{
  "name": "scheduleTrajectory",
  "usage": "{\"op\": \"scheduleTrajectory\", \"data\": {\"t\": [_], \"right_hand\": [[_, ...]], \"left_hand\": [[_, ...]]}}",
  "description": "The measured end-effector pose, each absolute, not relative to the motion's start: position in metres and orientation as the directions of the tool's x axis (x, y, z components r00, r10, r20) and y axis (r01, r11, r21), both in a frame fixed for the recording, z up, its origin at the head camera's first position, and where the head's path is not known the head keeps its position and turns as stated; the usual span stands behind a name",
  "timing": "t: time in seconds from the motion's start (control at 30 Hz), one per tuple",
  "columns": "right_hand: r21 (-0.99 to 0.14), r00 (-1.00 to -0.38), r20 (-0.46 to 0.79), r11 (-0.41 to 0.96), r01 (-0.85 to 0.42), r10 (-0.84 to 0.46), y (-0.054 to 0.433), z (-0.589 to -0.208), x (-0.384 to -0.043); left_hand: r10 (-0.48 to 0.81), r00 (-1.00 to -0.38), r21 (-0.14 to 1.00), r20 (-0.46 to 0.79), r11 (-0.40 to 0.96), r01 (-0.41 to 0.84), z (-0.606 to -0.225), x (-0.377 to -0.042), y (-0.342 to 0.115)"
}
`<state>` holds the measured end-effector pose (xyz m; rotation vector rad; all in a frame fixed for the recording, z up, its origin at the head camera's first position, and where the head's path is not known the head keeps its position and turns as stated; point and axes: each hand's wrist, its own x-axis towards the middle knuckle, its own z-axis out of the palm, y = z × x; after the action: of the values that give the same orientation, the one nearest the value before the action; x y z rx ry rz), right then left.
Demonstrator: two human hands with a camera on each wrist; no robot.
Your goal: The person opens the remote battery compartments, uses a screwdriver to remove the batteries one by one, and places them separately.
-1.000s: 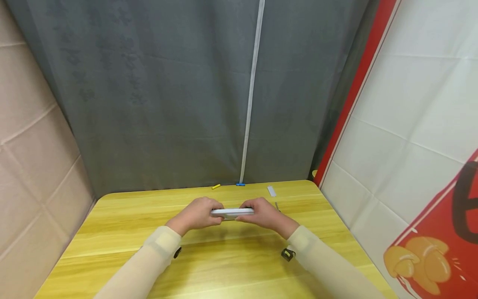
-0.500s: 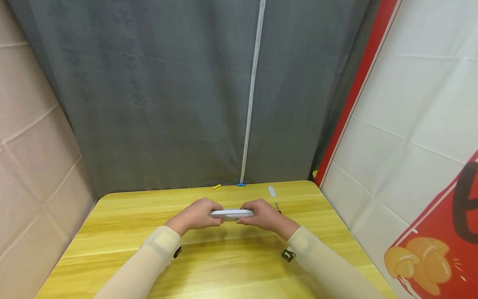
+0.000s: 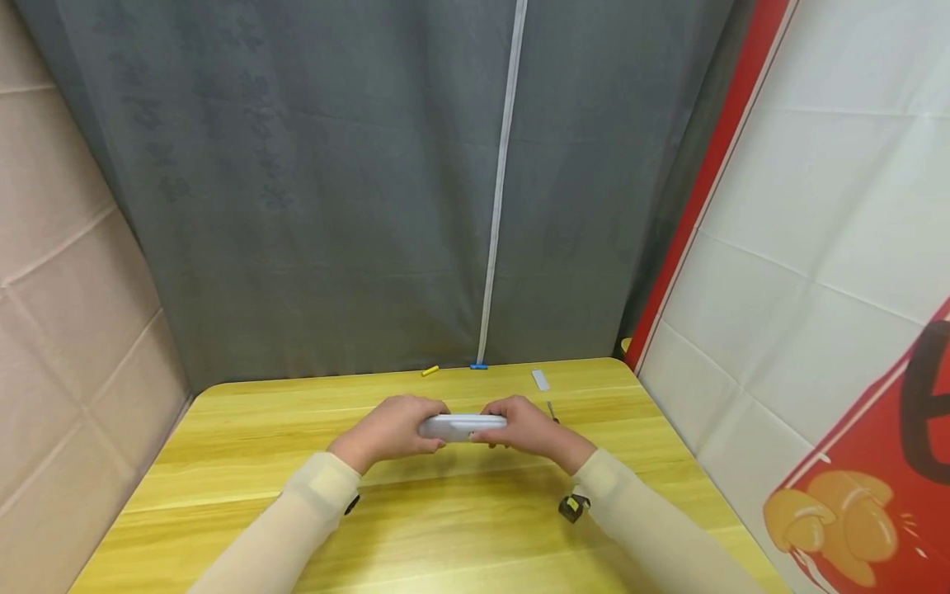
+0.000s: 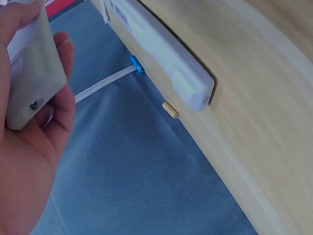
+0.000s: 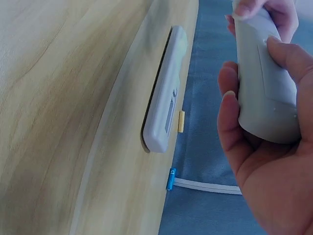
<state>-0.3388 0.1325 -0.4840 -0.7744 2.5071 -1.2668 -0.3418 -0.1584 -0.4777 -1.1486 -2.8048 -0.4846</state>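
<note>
The case [image 3: 454, 427], clasped by left hand [image 3: 395, 427] at nine o'clock and right hand [image 3: 525, 426] at three, could drop if either slackens.

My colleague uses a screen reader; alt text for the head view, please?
A person's left hand and right hand hold a pale oblong object over a wooden table. Near the table's far edge lie a yellow cylinder, a blue object and a white piece.
</note>
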Motion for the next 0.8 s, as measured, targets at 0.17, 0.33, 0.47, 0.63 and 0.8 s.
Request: {"op": "scheduleTrajectory", "data": {"t": [0.17,0.33,0.47,0.63,0.8], "right_hand": [[-0.843,-0.825,-0.024,0.455,-0.286,-0.564,0.1349,-0.4835,-0.3401],[-0.853,-0.829,-0.044,0.453,-0.260,-0.558,0.1366,-0.4846,-0.3410],[-0.856,-0.827,-0.048,0.450,-0.255,-0.561,0.1372,-0.4849,-0.3408],[-0.845,-0.831,-0.031,0.458,-0.275,-0.556,0.1371,-0.4851,-0.3417],[-0.818,-0.845,-0.013,0.492,-0.298,-0.534,0.1362,-0.4836,-0.3407]], "left_hand": [[0.701,-0.670,0.160,0.246,0.652,0.741,-0.4813,-0.3388,-0.1563],[0.719,-0.634,0.113,0.285,0.631,0.767,-0.4825,-0.3378,-0.1551],[0.729,-0.617,0.085,0.298,0.623,0.777,-0.4832,-0.3383,-0.1553],[0.733,-0.603,0.066,0.316,0.617,0.784,-0.4831,-0.3390,-0.1552],[0.725,-0.610,0.110,0.319,0.611,0.784,-0.4837,-0.3400,-0.1568]]}}
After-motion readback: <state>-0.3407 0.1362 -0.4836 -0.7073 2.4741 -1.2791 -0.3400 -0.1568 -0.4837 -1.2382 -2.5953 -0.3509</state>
